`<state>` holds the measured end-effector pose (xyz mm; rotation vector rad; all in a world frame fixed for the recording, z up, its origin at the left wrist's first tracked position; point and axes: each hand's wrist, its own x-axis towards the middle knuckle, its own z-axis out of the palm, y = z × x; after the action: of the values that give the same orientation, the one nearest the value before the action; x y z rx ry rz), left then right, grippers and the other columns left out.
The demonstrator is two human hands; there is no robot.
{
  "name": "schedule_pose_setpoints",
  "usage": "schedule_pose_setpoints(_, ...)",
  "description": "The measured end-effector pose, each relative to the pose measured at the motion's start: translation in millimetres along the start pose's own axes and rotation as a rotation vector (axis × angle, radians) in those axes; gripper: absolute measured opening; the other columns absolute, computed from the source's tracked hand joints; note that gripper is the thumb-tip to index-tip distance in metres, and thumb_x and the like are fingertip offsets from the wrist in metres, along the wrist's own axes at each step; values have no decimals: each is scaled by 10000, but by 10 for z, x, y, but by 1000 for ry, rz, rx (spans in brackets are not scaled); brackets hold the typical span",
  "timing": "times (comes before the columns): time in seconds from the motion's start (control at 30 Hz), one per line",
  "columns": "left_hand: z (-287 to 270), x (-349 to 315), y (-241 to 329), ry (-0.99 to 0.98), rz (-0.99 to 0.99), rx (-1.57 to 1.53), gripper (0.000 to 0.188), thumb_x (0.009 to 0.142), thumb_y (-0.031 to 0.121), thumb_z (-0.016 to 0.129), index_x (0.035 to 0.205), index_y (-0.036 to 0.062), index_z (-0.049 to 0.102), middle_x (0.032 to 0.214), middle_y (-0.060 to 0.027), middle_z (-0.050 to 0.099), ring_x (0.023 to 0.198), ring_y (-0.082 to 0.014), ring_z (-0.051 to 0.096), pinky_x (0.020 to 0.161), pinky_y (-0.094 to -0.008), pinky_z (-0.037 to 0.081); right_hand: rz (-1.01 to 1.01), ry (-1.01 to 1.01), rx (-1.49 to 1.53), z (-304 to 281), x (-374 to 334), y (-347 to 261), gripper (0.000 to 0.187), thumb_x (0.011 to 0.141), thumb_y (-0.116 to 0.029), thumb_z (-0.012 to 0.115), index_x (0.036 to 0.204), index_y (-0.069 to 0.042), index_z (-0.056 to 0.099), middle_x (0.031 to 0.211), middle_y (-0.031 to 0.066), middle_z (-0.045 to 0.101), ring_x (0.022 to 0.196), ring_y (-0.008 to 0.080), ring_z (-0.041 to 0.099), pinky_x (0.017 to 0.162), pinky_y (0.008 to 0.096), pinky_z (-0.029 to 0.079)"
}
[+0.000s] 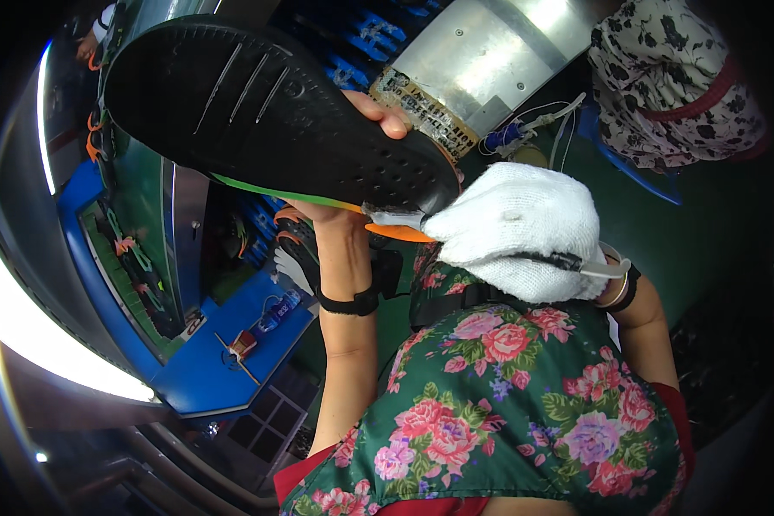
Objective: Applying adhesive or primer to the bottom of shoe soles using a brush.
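A large black shoe sole (258,120) with a green and orange edge is held up on the left, its patterned underside facing me. My left hand (382,115) is closed around it from behind, with fingertips showing over the far edge and the wrist below the near edge. In a white knitted glove, my right hand (525,224) is closed on a slim tool (396,217) with a flat whitish tip. That tip touches the sole's near edge by the narrower end, and a pale handle end sticks out behind the glove. The glove hides the right fingers.
Left, a blue-edged conveyor (138,284) carries several shoe parts. A blue shelf (232,361) holds a bottle (279,308) and a small red-brown item (242,344). Beyond the sole stands a metal machine housing (490,52). Far right is a person in patterned clothing (662,86).
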<state>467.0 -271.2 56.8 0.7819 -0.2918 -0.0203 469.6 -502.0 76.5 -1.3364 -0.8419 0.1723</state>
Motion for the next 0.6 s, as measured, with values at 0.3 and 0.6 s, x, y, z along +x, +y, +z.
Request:
schedule_pose_setpoints(0.3,-34,-16,25,64,-37,-26,795,954,669,436,1159,-82,597,1030,-218,636,956,-320,647,910,-446,504,47,9,82,-55,-8,35,173,684,12,801,835,-64,762,961,124,768,835,272,729,718,353,566)
schedule_pose_setpoints(0.6,-20,86,-38,52,-1,-62,785,950,675,469,1179,-64,601,1058,-206,646,959,-312,650,910,-446,520,36,9,-8,-160,-30,-43,198,678,9,802,845,-89,758,970,99,772,852,260,733,708,338,569)
